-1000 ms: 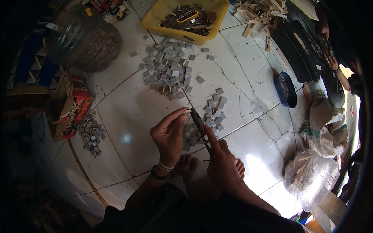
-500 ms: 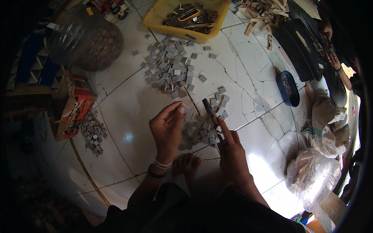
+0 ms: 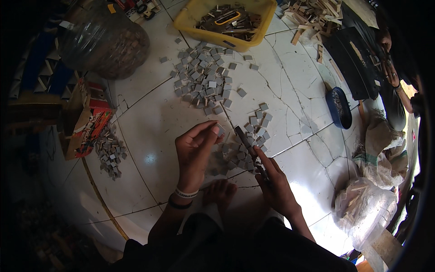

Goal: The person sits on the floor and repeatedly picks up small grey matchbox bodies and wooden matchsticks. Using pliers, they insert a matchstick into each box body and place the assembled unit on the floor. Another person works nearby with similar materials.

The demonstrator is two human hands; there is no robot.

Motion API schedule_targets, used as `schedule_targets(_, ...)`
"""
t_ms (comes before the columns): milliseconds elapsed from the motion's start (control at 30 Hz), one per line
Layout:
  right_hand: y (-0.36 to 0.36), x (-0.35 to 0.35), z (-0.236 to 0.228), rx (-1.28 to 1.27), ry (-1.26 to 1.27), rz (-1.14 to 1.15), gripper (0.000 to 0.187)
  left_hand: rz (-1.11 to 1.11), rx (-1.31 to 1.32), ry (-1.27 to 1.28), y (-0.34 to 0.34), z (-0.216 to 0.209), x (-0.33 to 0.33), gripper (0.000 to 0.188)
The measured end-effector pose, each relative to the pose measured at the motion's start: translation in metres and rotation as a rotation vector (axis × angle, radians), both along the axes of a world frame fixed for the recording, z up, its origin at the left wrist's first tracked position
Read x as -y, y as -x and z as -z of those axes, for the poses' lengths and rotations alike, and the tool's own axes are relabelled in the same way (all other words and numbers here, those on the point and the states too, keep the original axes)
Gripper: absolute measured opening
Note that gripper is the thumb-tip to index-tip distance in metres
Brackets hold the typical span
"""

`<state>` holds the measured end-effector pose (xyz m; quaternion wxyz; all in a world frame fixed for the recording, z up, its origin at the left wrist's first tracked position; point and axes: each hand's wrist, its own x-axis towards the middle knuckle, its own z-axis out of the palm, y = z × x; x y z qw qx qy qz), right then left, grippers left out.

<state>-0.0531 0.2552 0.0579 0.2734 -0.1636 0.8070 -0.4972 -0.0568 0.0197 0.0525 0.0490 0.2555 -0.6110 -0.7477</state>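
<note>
Between thumb and fingertips, my left hand [image 3: 192,156] pinches a small square piece [image 3: 220,130] with a grey face. My right hand [image 3: 277,187] is closed round a dark, narrow hand tool [image 3: 244,139] with something white partway along it; its exact kind is hard to make out. The tool's tip points up and left, a short way right of the pinched piece and apart from it. Under and around the tool lies a cluster of similar grey square pieces [image 3: 233,156]. A larger heap of grey squares [image 3: 201,75] spreads over the tiles beyond my hands.
A yellow tub [image 3: 222,37] of mixed pieces stands at the far side. To the left are a big clear plastic jar [image 3: 106,45], a red box [image 3: 90,122] and another pile of squares [image 3: 110,154]. A blue dish [image 3: 339,109], sacks [image 3: 383,149] and another person's hand [image 3: 392,75] are right.
The tool's tip has swung slightly down and left, and my right hand has shifted a little lower. My left hand keeps its pinch on the square piece. The whole view has shifted slightly.
</note>
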Motion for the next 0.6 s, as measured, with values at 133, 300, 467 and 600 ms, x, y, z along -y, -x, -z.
schedule_targets(133,0.0006,0.0013,-0.0010,-0.040,0.000,-0.001,0.079,0.017,-0.003,-0.009,0.0004,-0.0023,0.0000,0.033)
schedule_targets(300,-0.0004,0.0022,-0.0008,-0.006,-0.005,0.013,0.079,0.022,-0.010,0.014,0.0005,-0.0037,-0.0008,0.033)
schedule_targets(467,-0.0002,0.0030,0.0000,-0.014,0.015,0.023,0.078,0.027,-0.009,0.018,0.0004,-0.0025,-0.0019,0.032)
schedule_targets(600,-0.0003,0.0027,-0.0007,-0.014,-0.008,0.031,0.078,0.036,-0.011,0.016,-0.0003,-0.0012,-0.0008,0.032)
